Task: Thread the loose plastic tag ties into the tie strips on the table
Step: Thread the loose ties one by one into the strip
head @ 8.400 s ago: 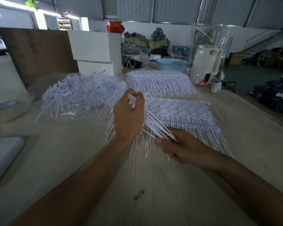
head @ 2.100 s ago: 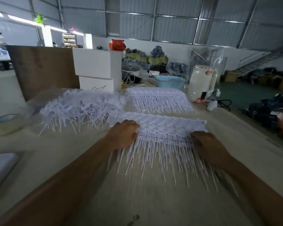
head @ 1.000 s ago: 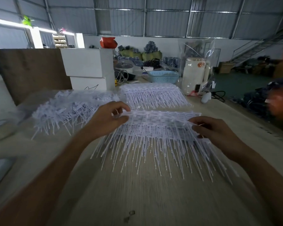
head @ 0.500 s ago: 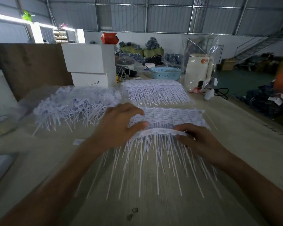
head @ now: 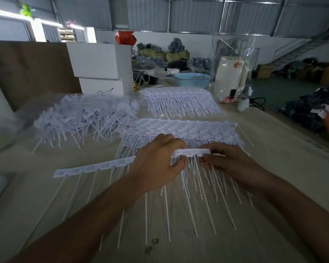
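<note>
A white tie strip (head: 193, 152) with thin tails hanging toward me is held between both hands just above the table. My left hand (head: 157, 164) pinches it from the left and my right hand (head: 230, 162) pinches its right end. A second strip section (head: 95, 166) lies flat to the left, running under my left hand. Behind the hands lies a flat stack of tie strips (head: 180, 130). A loose heap of plastic tag ties (head: 82, 118) sits at the left, partly in clear plastic.
Another stack of strips (head: 179, 101) lies farther back. White boxes (head: 101, 69), a blue basket (head: 192, 79) and a white jug (head: 230, 78) stand at the table's far end. A brown board (head: 27, 69) stands at the left. The table's right edge (head: 300, 137) runs diagonally.
The hands have drawn closer together on the strip's top band. A strip section now lies stretched out on the table to the left of my left hand.
</note>
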The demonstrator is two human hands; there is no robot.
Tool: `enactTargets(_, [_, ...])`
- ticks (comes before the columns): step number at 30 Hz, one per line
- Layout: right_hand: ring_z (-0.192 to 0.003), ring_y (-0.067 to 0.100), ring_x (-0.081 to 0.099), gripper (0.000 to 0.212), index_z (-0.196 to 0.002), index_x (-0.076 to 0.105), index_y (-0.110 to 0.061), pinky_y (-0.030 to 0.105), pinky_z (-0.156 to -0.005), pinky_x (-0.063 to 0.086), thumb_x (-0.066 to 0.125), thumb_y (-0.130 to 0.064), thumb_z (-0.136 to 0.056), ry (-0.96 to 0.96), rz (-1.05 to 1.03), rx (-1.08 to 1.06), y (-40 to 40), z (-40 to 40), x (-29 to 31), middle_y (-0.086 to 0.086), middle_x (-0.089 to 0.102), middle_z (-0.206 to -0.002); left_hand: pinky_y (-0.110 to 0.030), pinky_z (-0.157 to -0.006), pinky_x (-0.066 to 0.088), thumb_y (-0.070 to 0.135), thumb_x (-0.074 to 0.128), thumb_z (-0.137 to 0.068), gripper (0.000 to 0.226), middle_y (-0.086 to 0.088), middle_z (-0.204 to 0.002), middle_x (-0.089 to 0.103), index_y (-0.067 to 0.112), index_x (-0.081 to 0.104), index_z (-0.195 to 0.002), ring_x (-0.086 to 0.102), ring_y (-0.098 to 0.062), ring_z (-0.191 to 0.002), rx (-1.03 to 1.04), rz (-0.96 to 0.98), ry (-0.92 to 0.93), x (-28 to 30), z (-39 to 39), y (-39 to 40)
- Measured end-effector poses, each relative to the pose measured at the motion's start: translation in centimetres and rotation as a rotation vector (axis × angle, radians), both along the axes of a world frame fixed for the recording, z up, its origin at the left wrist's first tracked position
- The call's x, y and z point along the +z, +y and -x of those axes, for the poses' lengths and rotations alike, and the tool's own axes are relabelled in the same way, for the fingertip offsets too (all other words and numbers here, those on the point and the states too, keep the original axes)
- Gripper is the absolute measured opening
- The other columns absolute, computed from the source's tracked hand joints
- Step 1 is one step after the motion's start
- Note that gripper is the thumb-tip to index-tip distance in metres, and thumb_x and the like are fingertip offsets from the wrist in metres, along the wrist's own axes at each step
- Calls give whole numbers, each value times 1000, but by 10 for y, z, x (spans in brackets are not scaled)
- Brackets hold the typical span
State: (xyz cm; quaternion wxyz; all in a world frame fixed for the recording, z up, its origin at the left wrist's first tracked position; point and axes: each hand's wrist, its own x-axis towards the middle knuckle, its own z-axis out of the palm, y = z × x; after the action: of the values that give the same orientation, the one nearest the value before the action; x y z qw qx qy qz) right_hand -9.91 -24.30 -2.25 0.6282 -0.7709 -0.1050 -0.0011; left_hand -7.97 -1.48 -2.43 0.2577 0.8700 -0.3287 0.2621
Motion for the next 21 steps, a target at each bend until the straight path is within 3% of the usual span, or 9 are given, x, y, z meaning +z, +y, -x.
enactTargets(4, [-72, 23, 66, 15, -109, 65, 2, 27, -61, 53, 59, -2, -96, 88, -85, 72, 2, 4, 1, 16, 69, -86, -32, -69, 49, 39, 57, -86, 26, 9, -96, 59, 26, 64, -107, 53, -10, -91, -7, -24, 19, -2, 2, 2])
enactTargets(10, [-50, 14, 49, 12, -97, 67, -5, 21, -42, 36, 59, -14, -97, 119, -140, 82, 9, 10, 9, 13, 60, -73, -35, -67, 50, 38, 58, -94, 23, 8, -98, 59, 25, 63, -112, 55, -12, -90, -24, -40, -50, -2, 2, 3])
enactTargets(15, [-41, 13, 41, 19, -105, 74, -16, 18, -38, 28, 62, -27, -95, 140, -105, 73, 15, 12, 7, 13, 59, -62, -36, -60, 52, 35, 55, -97, 23, 5, -92, 66, 21, 63, -114, 62, -18, -80, -19, -85, -169, -5, 8, 0])
enactTargets(19, [-46, 15, 48, 17, -87, 75, -22, 21, -41, 34, 63, -31, -95, 69, -64, 19, 16, 13, 6, 15, 63, -68, -36, -58, 52, 36, 50, -98, 27, 3, -88, 66, 19, 64, -113, 62, -19, -76, -13, -51, -208, -5, 8, 1])
enactTargets(21, [-50, 17, 53, 17, -88, 72, -21, 24, -43, 40, 63, -33, -95, 31, -26, 24, 15, 14, 5, 16, 65, -71, -39, -60, 54, 33, 55, -97, 25, 2, -91, 68, 17, 66, -114, 64, -21, -79, -11, -39, -235, -6, 7, 1])
